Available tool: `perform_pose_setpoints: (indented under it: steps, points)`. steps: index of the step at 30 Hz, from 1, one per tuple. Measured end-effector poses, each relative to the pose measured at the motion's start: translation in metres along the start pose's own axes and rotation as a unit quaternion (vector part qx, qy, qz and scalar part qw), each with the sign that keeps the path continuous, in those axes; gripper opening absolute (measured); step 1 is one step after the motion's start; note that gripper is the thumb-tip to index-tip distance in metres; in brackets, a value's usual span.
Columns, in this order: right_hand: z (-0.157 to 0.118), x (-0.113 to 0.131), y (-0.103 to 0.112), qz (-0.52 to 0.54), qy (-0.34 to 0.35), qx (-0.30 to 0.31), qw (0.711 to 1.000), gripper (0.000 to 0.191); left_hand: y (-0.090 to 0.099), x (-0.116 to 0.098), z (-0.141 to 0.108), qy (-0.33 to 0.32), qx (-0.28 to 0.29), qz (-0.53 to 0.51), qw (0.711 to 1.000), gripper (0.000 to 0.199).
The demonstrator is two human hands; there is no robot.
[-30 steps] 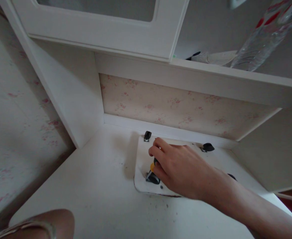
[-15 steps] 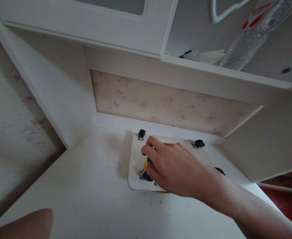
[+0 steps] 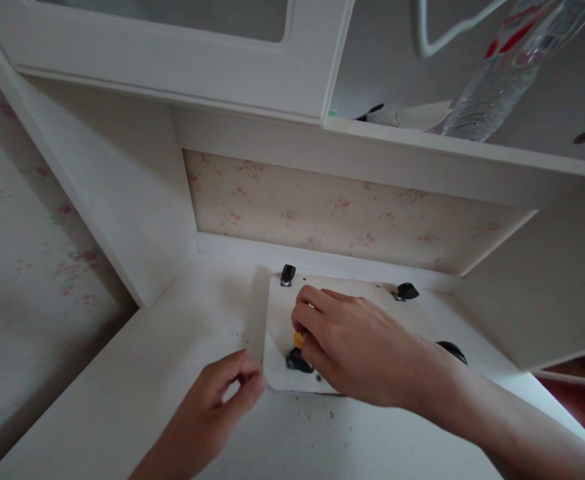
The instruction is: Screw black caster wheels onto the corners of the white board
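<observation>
A white board [image 3: 278, 320] with rounded corners lies on the white surface, with black caster wheels near its corners. My right hand [image 3: 352, 340] is closed around a yellow-and-dark screwdriver [image 3: 298, 339], mostly hidden by the fingers. It is held over the near-left caster [image 3: 300, 361]. My left hand [image 3: 222, 400] is beside the board's near-left corner, thumb and forefinger brought together; anything between them is too small or hidden to make out. The far-left caster [image 3: 288, 275] and far-right caster [image 3: 406, 291] stand up from the board. A forearm partly covers the near-right caster [image 3: 452, 351].
White side panels [image 3: 107, 180] flank the desk surface [image 3: 172, 347], and flowered wallpaper [image 3: 322, 207] shows behind. Overhead, a shelf [image 3: 422, 148] carries a clear plastic bottle [image 3: 492, 93] and a cabinet door [image 3: 182, 60] hangs low. Small dark specks lie before the board.
My left hand has come in from the lower left to the board's corner, its fingers drawing together. My right hand stays at the same caster with the screwdriver. The view has shifted slightly.
</observation>
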State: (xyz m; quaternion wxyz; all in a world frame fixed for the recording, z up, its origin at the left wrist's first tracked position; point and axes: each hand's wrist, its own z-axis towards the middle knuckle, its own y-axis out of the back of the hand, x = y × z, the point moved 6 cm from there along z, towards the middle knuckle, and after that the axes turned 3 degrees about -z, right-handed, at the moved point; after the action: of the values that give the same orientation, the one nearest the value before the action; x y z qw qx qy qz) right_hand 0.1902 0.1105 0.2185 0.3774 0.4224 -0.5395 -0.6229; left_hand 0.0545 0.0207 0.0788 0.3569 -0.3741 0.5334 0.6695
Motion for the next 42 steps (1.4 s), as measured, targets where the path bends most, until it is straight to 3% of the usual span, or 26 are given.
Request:
perform_pose_setpoints:
  steps: [3,6,11,24,31,34,42]
  points:
    - [-0.001,-0.003,0.008,0.015,-0.013,-0.012,1.000,0.010,-0.028,0.019,0.026,0.001,0.043,0.055,0.998,0.018]
    - [-0.003,-0.005,0.014,0.024,-0.022,-0.029,0.999,0.009,-0.041,0.030,0.037,-0.021,0.013,0.101,0.995,0.012]
    - [-0.009,-0.010,0.013,0.051,-0.044,-0.038,0.997,0.012,-0.044,0.034,0.048,-0.029,-0.043,0.130,0.990,0.018]
    - [-0.014,-0.011,0.013,0.073,-0.050,-0.058,0.994,0.014,-0.049,0.032,0.054,-0.028,-0.049,0.112,0.992,0.011]
    - [-0.016,-0.013,0.016,0.089,-0.066,-0.073,0.991,0.015,-0.045,0.033,0.055,-0.042,-0.039,0.135,0.989,0.016]
    - [-0.023,-0.013,0.018,0.108,-0.081,-0.094,0.986,0.016,-0.036,0.043,0.054,-0.044,-0.049,0.148,0.987,0.017]
    - [-0.046,-0.002,0.010,0.103,-0.073,-0.086,0.988,0.017,0.012,0.125,0.062,-0.031,-0.079,0.228,0.970,0.024]
